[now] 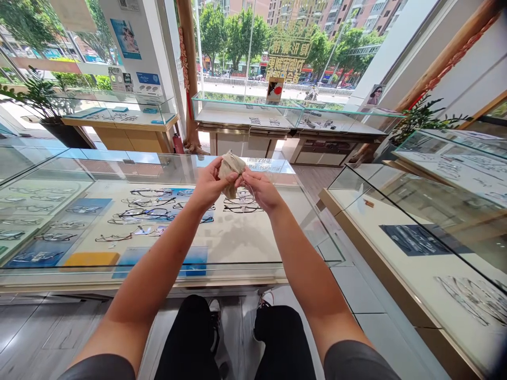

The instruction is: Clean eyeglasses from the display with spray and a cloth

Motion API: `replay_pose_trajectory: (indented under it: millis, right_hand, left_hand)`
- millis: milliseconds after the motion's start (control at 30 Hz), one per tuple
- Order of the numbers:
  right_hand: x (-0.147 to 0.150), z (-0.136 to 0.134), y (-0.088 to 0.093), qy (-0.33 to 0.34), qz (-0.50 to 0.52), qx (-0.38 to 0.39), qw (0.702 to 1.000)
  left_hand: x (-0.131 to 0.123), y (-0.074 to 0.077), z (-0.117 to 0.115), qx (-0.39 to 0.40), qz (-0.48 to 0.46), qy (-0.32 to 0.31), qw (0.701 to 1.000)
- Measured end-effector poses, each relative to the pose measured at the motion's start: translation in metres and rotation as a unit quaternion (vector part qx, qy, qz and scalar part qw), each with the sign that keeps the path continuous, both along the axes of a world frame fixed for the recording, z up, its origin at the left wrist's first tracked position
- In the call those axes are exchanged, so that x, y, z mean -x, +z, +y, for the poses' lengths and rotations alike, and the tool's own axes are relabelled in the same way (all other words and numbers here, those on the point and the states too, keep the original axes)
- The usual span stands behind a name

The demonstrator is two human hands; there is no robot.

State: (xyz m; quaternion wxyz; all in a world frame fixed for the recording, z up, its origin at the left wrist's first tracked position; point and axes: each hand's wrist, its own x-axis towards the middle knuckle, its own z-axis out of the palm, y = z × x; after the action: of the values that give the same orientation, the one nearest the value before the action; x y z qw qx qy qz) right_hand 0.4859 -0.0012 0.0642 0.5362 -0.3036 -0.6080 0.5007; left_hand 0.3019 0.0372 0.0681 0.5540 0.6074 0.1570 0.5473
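A crumpled beige cloth (229, 164) is held up over the glass counter in front of me. My left hand (212, 182) is closed around its left side, thumb across the front. My right hand (259, 186) pinches the cloth's right edge, its fingertips meeting my left thumb. A thin wire-like line shows by the right fingers and looks like part of an eyeglass frame; most of it is hidden. Under the glass, below the hands, lie several pairs of eyeglasses (242, 209).
The glass display counter (253, 266) stands close before my knees, with more eyeglasses, blue trays and a yellow case (90, 259) inside. Another glass case (356, 208) flanks me on the right. Further cases (253, 113) line the window, with potted plants (34, 100) at the sides.
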Motion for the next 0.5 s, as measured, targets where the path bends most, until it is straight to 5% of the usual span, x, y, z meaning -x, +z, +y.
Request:
replay_pose_trajectory:
  millis: [333,500]
  right_hand:
    - [0.015,0.004,-0.013,0.036,-0.036,-0.051,0.997]
    - [0.010,0.003,-0.008,0.019,-0.027,-0.030,0.999]
  left_hand:
    - [-0.012,-0.001,-0.010,-0.007,-0.055,0.086,0.995]
    - [-0.004,-0.002,0.000,0.021,-0.029,0.045,0.998]
